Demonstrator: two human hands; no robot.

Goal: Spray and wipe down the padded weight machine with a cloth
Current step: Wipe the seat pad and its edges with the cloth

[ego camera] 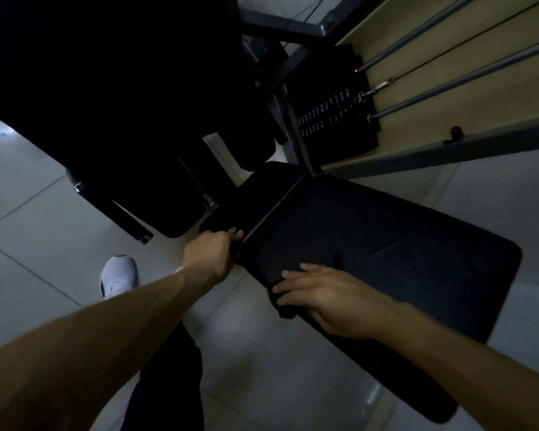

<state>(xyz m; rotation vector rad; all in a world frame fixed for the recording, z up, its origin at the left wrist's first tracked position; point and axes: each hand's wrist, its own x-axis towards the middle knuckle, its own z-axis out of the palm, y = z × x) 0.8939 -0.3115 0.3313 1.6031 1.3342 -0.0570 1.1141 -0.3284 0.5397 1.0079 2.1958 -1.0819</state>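
The picture is dim and much of the machine (296,141) is lost in shadow. Its long black pad (402,244) runs from the middle of the view down towards the lower right, above a pale tiled floor (44,213). A dark bar (274,206) crosses the upper end of the pad on a slant.

The left hand (209,256) is at the near end of that bar. Its fingers (235,234) are curled round the bar's end in a grip, with the knuckles towards the camera. This hand is at the pad's left corner, just off the padded top.

The right hand (327,300) lies palm down on the pad near its left edge. Its fingers (293,276) are straight, slightly spread and pressed flat, pointing left towards the edge. This hand is a little blurred. Under the fingertips, a dark fold (282,307) hangs over the edge of the pad. Whether it is a cloth or the pad's own edge cannot be told in this light. The two hands are near each other, the left higher in the view and the right lower.

Beyond the pad, a black weight stack (330,119) with rows of small pale marks stands against a beige panel (479,63). Grey rods (448,85) rise from it towards the upper right. Lower left, a white shoe (119,275) stands on the floor just beside the left forearm, and a dark trouser leg (168,384) shows below it.
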